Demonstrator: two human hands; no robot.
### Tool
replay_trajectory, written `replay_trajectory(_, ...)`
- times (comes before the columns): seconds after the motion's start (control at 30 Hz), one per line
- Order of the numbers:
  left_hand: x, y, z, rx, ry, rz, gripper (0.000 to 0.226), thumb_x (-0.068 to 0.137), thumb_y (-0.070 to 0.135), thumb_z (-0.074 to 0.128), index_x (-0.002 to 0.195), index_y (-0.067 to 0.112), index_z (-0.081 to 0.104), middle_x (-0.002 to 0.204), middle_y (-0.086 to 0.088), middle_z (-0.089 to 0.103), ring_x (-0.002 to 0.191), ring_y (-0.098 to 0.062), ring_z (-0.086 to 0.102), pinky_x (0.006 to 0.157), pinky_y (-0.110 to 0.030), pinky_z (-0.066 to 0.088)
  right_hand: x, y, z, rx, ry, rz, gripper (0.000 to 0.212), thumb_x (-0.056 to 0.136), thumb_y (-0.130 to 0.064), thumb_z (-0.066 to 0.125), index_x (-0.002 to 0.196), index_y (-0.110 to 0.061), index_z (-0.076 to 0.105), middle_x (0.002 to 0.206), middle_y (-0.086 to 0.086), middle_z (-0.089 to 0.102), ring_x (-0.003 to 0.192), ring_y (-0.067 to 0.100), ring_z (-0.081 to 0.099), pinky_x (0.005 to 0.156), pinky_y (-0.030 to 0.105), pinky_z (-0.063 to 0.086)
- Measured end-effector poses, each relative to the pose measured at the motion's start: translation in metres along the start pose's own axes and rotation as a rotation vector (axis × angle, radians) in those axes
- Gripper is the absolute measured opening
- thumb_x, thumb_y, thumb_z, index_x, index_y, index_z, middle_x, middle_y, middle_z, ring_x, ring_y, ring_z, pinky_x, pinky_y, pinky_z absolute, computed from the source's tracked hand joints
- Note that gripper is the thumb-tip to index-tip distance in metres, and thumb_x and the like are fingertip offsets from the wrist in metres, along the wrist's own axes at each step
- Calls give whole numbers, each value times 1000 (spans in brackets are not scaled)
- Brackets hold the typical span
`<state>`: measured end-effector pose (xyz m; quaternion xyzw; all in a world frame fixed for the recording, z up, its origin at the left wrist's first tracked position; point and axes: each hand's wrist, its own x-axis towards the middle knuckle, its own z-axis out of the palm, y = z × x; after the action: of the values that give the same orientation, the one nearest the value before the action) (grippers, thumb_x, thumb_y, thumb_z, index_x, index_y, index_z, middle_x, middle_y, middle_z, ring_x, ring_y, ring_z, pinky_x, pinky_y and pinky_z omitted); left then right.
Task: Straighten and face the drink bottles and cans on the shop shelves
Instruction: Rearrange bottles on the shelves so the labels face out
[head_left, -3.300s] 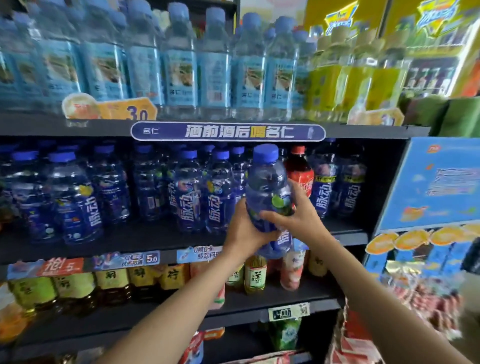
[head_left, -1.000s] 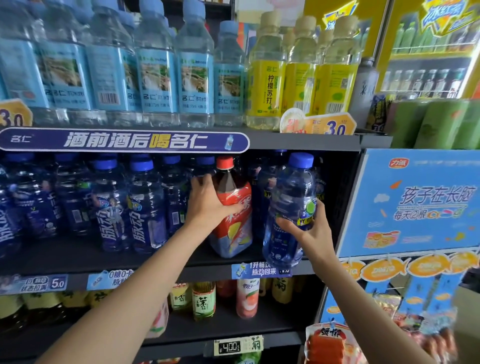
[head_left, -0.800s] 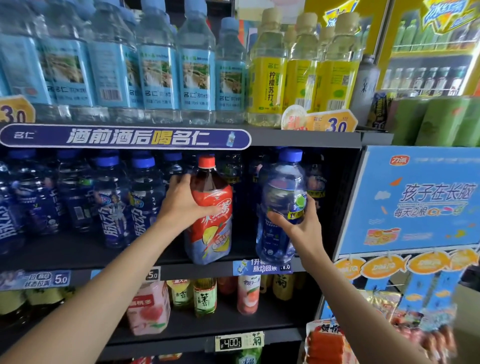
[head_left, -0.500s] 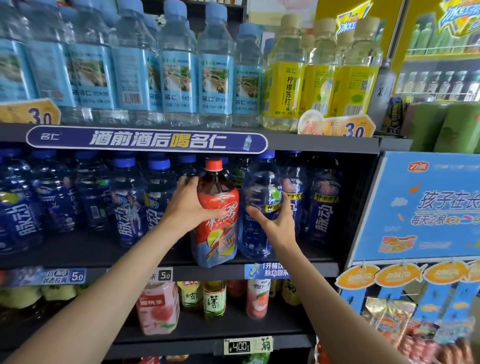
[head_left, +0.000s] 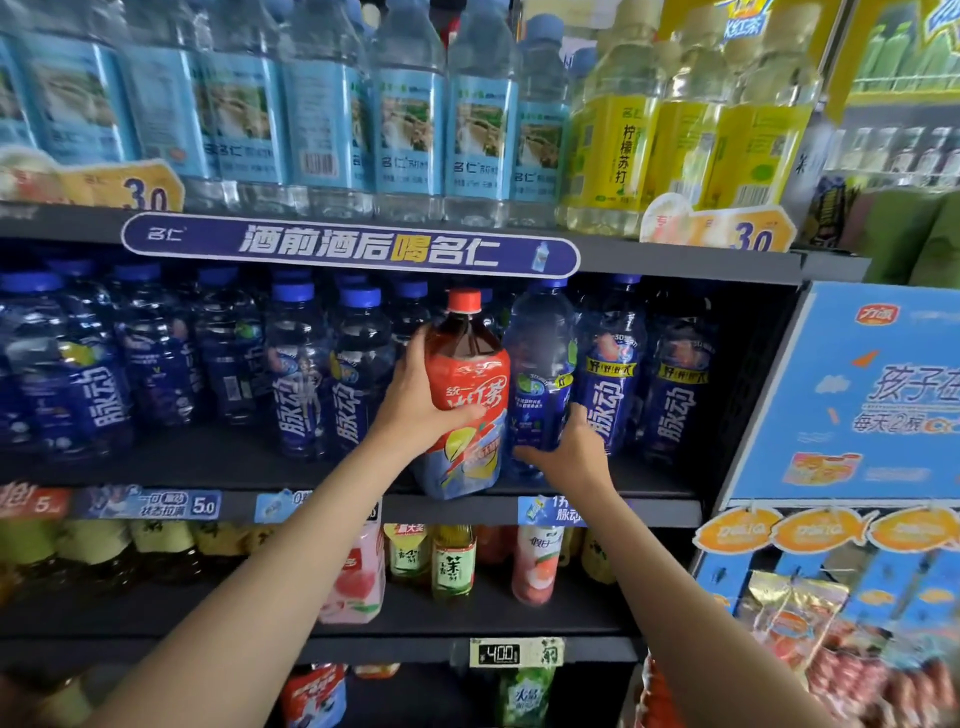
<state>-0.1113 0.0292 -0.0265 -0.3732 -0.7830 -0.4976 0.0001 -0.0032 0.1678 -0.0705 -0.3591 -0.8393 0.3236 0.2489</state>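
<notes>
My left hand (head_left: 415, 400) grips a red-capped iced tea bottle (head_left: 470, 384) with a red and blue label, standing at the front edge of the middle shelf (head_left: 208, 467). Just right of it stands a dark blue drink bottle (head_left: 540, 374), and my right hand (head_left: 566, 452) holds it low down, by its base. Its label is turned partly sideways. Rows of the same blue-capped blue bottles (head_left: 306, 374) fill the shelf on both sides.
The top shelf carries clear water bottles with light blue labels (head_left: 322, 114) and yellow-labelled lemon soda bottles (head_left: 618, 150). The lower shelf holds small tea and peach drink bottles (head_left: 452, 566). A blue cardboard snack display (head_left: 857, 395) stands against the shelf's right end.
My right hand has set the blue bottle back into the row beside the iced tea and slid down to its base. My left hand keeps holding the iced tea bottle.
</notes>
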Motion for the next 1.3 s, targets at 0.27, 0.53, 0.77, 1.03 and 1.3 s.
replay_trajectory(0.27,-7,-12,-2,-31,-72,-92,91,70,21,80,141,19,23,136,-3,47,123,-21,47,94,-27,36,6,-20,26,77,176,157,62,82,-11,71,127,-2,29,134,22,29,94,43,57,76,42,46)
replay_trajectory(0.53,-10,-8,-5,-157,-24,-249,76,59,19,87,123,17,46,124,-1,57,113,-19,54,90,-32,45,-15,-13,15,406,-30,-148,39,85,-4,60,122,-6,49,120,10,56,94,15,53,76,21,39)
replay_trajectory(0.77,-47,-11,-31,-124,-139,-90,78,59,10,87,123,21,45,122,0,58,113,-16,56,97,-37,46,-30,-22,7,437,-372,-315,71,60,-18,87,119,-15,47,103,-2,64,96,14,62,78,22,53)
replay_trajectory(1.03,-103,-18,-80,-228,-181,-88,82,67,-1,80,132,25,37,115,7,56,105,-7,55,86,-16,47,-77,-54,14,358,-334,-521,70,55,-8,89,106,-33,48,96,-9,65,84,3,63,80,20,51)
replay_trajectory(1.3,-180,-77,-170,-218,-176,-277,63,67,12,82,114,31,46,102,17,59,95,0,56,76,-12,44,-160,-114,79,337,-524,-534,68,60,-15,87,112,-25,46,98,-15,59,79,-17,56,70,3,44)
